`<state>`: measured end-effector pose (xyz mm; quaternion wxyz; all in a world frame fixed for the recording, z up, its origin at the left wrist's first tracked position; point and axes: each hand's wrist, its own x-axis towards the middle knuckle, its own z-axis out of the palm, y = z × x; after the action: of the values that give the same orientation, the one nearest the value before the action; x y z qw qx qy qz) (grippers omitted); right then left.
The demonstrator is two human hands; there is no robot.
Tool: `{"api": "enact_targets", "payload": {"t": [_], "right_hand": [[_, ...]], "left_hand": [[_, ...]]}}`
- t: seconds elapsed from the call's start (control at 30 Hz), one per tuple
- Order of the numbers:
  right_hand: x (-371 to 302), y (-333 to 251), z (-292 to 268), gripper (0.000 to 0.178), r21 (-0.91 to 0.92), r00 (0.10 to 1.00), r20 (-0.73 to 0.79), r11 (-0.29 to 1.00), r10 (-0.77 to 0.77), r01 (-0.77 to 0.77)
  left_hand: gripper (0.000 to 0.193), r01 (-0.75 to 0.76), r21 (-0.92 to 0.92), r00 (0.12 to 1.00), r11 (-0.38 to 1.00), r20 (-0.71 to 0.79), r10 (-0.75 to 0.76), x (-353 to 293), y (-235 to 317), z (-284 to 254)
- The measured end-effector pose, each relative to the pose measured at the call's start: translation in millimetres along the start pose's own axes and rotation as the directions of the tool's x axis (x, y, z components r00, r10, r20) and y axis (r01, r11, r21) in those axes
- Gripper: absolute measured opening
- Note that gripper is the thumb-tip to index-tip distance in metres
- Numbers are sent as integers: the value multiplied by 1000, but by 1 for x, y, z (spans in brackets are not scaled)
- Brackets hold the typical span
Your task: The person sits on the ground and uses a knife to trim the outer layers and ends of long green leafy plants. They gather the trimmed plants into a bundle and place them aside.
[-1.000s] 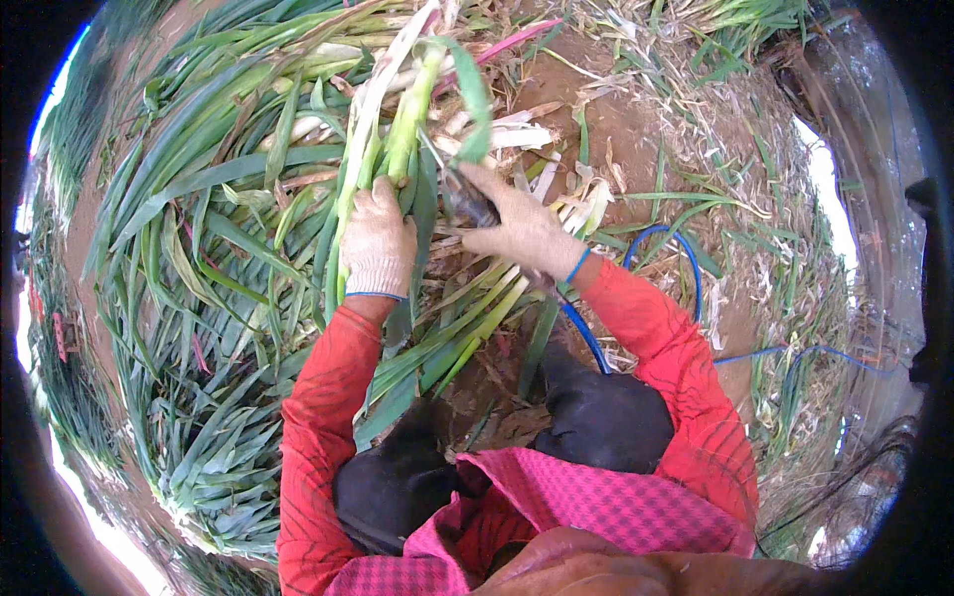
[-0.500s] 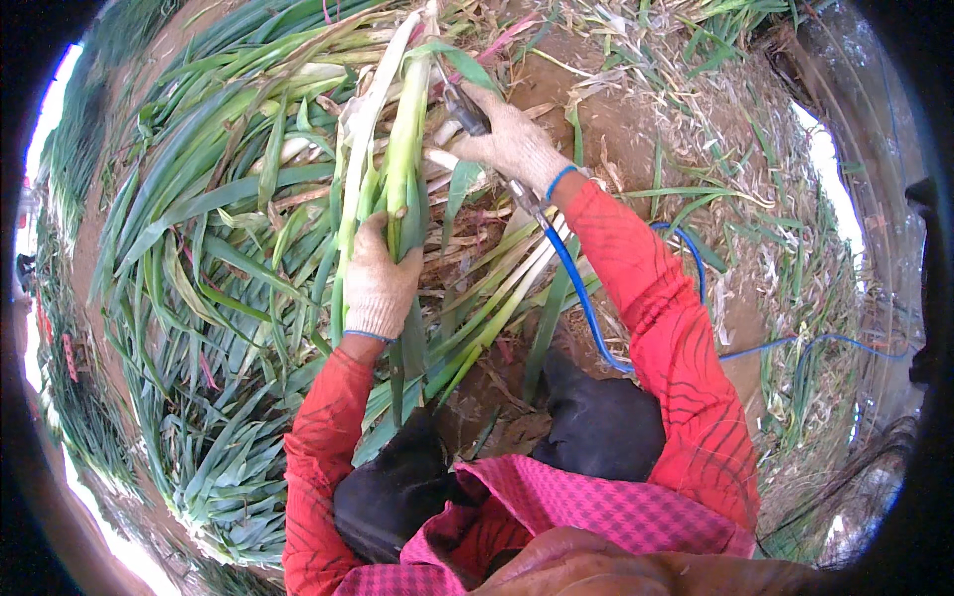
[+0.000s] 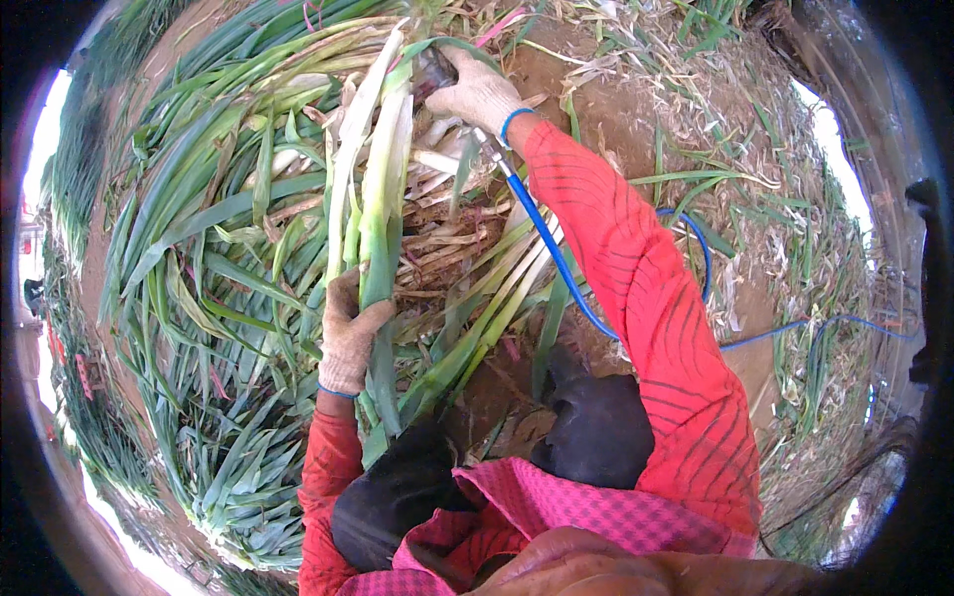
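My left hand (image 3: 351,343), in a pale knit glove, is closed around long green onions (image 3: 387,189) at their green leaf part. Their white ends point away from me, and a peeled-looking pale strip (image 3: 356,139) runs alongside on the left. My right hand (image 3: 479,94), gloved too, grips a dark air blow gun (image 3: 434,72) beside the far white ends. A metal fitting joins the gun to a blue hose (image 3: 547,243). The gun's nozzle is hard to make out against the stalks.
A large heap of green onions (image 3: 164,223) lies to my left. More stalks (image 3: 512,283) lie between my hands and my dark-clad knees (image 3: 601,427). Dry husks and leaf scraps (image 3: 725,129) litter the soil at right, where the hose trails off.
My right hand and the air blow gun have moved farther away and left, toward the white ends. My left hand has come nearer me and slightly left with the green onions.
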<state>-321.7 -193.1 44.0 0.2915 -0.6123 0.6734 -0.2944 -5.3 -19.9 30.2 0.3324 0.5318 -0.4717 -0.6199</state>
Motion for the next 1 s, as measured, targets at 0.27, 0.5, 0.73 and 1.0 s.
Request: {"api": "enact_targets", "payload": {"t": [0.27, 0.5, 0.73, 1.0], "right_hand": [[-23, 12, 19, 96, -20, 994, -60, 995, -94, 93], [-21, 18, 8, 102, 60, 1000, 2, 998, -14, 14], [-38, 15, 8, 99, 41, 999, 13, 998, -47, 46], [-67, 2, 6, 90, -73, 998, 70, 997, 7, -2]], "left_hand": [[60, 91, -25, 994, 996, 63, -89, 8, -24, -21], [64, 140, -31, 987, 990, 86, -137, 12, -34, -26], [66, 161, -82, 981, 983, 125, -151, 14, -36, -28], [65, 151, -55, 984, 987, 107, -145, 13, -36, -24]]}}
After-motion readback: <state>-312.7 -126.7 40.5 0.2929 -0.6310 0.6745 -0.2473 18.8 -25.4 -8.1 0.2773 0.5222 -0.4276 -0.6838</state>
